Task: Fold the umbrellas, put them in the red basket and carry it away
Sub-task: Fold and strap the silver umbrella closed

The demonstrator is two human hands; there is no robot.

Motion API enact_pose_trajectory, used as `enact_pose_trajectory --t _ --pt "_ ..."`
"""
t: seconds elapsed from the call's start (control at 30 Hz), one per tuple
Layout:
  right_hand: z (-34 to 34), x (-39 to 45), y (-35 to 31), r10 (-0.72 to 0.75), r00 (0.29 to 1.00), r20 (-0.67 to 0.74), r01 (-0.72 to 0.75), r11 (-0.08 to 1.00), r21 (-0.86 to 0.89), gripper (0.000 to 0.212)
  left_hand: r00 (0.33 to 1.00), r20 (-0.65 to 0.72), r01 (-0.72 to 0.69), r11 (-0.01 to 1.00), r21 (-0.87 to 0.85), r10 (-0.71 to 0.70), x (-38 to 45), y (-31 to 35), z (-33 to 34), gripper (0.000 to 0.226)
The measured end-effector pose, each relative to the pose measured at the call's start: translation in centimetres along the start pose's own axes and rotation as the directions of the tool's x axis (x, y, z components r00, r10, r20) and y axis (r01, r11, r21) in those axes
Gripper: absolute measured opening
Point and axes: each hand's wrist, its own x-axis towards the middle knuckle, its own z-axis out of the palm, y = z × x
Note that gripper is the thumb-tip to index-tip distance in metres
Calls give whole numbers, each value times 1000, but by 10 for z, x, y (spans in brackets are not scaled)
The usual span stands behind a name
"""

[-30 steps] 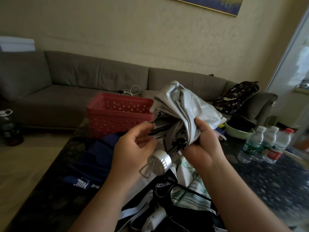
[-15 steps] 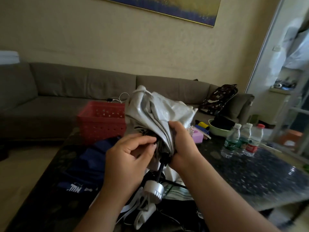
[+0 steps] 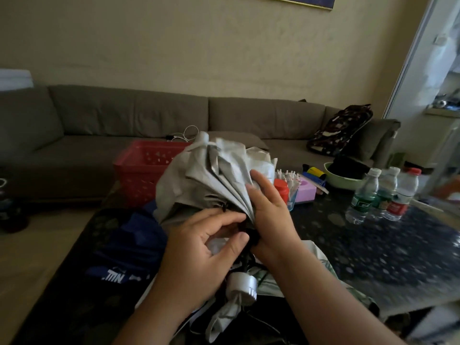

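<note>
At the centre of the frame the person holds a half-collapsed silver-grey umbrella (image 3: 211, 175) above the dark speckled table (image 3: 373, 245). The left hand (image 3: 199, 245) pinches the gathered canopy edge near the shaft with curled fingers and thumb. The right hand (image 3: 268, 215) presses the folds from the right, fingers fairly straight on the fabric. The umbrella's round silver handle (image 3: 242, 286) hangs below the hands. The red basket (image 3: 142, 175) stands behind, left of centre. 3 water bottles (image 3: 383, 195) stand at right.
</note>
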Motion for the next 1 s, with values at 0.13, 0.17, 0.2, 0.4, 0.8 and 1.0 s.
enact_pose_trajectory --t 0.13,0.17,0.2,0.4,0.8,1.0 --pt "-5 14 0 63 998 -11 -62 995 72 46 976 166 181 952 -247 -143 0 3 2 30" --pt "-7 17 1 80 997 -4 -80 993 90 48 972 170 203 940 -275 -160 1 5 2 28" --pt "-9 20 2 93 996 2 -92 989 117 51 974 148 207 938 -278 -172 2 5 3 25" --pt "-18 31 10 137 990 15 -137 962 236 69 983 -181 58 995 78 -43 17 -15 1 18" --pt "-28 32 18 135 990 -31 -126 972 201 44 998 -16 -56 966 252 62 27 -22 17 16" --pt "-23 25 14 126 990 -65 -115 981 157 43 998 51 -46 972 231 35 22 -22 17 18"
